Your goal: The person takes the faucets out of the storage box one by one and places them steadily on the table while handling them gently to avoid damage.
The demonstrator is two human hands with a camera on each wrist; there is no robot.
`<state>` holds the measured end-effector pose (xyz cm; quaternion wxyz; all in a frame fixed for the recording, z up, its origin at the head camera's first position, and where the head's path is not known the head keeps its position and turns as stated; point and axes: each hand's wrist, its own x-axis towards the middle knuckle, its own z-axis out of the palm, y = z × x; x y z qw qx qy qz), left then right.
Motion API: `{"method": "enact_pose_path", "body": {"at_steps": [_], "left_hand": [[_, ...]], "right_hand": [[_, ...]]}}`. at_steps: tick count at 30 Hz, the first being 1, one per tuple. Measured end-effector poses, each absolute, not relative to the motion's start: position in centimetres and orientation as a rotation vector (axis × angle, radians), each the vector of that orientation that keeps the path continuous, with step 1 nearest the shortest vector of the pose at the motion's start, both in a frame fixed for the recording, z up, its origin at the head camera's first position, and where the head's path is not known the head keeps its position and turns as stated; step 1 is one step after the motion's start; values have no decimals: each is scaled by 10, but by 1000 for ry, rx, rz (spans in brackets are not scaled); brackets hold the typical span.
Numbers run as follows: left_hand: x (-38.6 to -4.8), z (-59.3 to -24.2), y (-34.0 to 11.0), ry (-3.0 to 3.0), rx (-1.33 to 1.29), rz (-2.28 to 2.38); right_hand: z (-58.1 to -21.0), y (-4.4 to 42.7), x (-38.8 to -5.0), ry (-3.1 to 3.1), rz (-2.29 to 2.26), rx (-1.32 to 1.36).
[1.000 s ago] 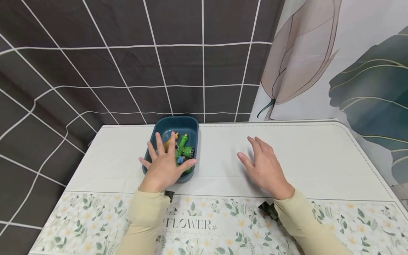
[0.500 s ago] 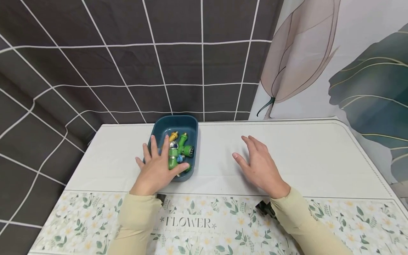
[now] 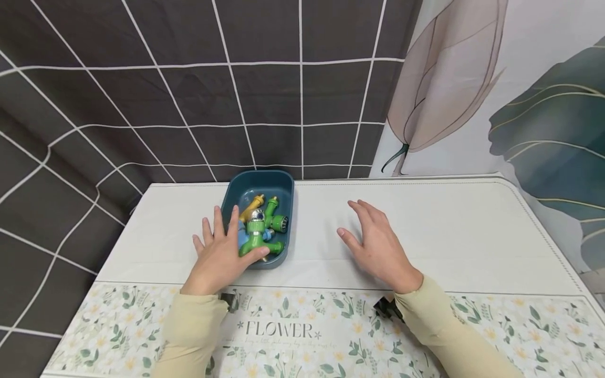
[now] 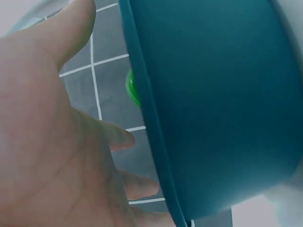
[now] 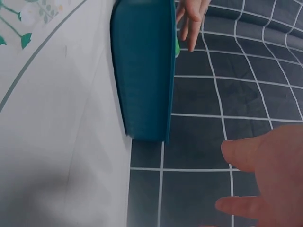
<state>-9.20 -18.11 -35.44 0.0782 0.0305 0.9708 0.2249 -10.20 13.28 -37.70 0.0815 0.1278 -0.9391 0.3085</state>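
Note:
A dark blue plastic bin (image 3: 289,197) stands on the table in the head view. Inside lie several tap-shaped pieces: a green one (image 3: 257,239) with a ribbed collar and silver top, another green one (image 3: 280,224), a yellow one (image 3: 249,209) and a blue one (image 3: 242,235). My left hand (image 3: 219,260) hovers over the bin's near left side, fingers spread, holding nothing; it partly hides the blue piece. In the left wrist view, that hand is beside the bin's wall (image 4: 213,94). To the bin's right, my right hand (image 3: 380,252) hangs over the table with fingers extended, holding nothing.
A white table cover (image 3: 449,231) has a flowered strip (image 3: 350,331) along its near part, printed FLOWER. Behind the table hangs a dark cloth (image 3: 264,94) with white grid lines. A leaf-patterned curtain (image 3: 444,89) hangs at the right.
My left hand has drawn left and slightly nearer, uncovering more of the pieces in the bin. The right hand has drifted a little left. The bin stays in place.

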Motion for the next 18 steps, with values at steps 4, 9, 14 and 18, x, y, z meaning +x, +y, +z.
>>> {"method": "enact_pose_path", "body": {"at_steps": [4,9,14,18], "left_hand": [[-89,-357,-187,2899,99,674],[-87,-360,-191,2893,97,678],[-84,-364,-196,2884,95,713],[-83,-367,-199,2886,95,732]], "right_hand": [[-377,129,-103,-2787,928,405],[-376,125,-103,-2767,941,435],[-375,120,-103,-2747,936,475],[-376,116,-103,-2722,922,514]]}}
